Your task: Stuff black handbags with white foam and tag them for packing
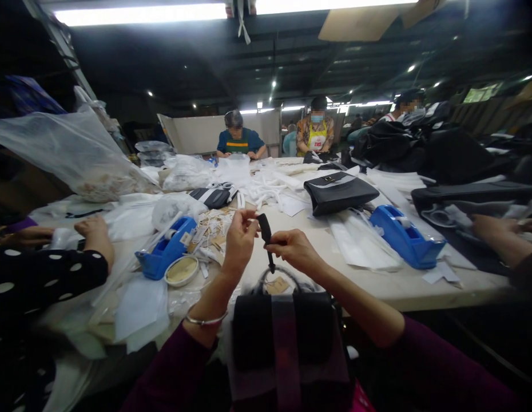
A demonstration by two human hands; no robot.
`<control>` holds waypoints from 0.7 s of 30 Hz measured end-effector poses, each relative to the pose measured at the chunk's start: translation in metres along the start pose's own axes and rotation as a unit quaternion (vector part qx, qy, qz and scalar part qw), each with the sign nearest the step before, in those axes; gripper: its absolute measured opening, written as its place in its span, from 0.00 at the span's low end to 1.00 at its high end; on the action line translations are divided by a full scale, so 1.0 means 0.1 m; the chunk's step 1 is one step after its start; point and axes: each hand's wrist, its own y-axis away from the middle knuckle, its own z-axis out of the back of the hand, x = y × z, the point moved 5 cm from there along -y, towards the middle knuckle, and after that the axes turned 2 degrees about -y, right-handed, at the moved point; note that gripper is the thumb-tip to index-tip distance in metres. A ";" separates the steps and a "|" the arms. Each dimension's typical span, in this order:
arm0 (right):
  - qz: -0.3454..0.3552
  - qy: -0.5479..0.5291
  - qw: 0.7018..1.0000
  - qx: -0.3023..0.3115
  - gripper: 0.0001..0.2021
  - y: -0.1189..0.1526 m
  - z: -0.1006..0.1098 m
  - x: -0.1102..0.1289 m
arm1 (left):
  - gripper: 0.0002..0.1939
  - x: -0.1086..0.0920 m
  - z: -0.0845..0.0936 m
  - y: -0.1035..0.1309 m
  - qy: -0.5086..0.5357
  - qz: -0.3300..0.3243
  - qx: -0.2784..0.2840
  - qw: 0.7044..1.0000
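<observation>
Both hands are raised over the near edge of the table, with a small black leather tag with a narrow strap [264,226] between them. The fingers of my left hand [240,236] pinch at the tag's wide upper end. Lower down, my right hand [295,249] pinches it beside the narrow strap, which hangs toward the bag handle. Below the hands a black handbag [253,337] stands upright close to my body, partly in clear wrapping, with its wrapped handle [298,281] arching up. A brown paper tag [277,285] shows within the handle.
Blue tape dispensers stand at left [165,252] and right [405,237]. Near the left one are a round tin [181,270] and a heap of stringed tags [212,229]. Another black bag [341,193] lies beyond. Neighbours' arms reach in at left [92,240] and right [501,237].
</observation>
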 end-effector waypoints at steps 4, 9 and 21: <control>-0.006 -0.102 0.994 -0.045 0.07 0.07 -0.06 -0.08 | 0.10 0.26 -0.12 0.42 0.008 0.160 0.188 0.969; -0.010 -0.184 0.981 -0.065 0.06 0.06 -0.08 -0.08 | 0.18 0.37 -0.20 0.71 -0.031 0.170 0.254 0.952; 0.303 0.161 0.939 -0.001 0.10 0.90 -0.15 0.29 | 0.13 0.32 -0.14 0.82 -0.173 0.038 0.253 0.951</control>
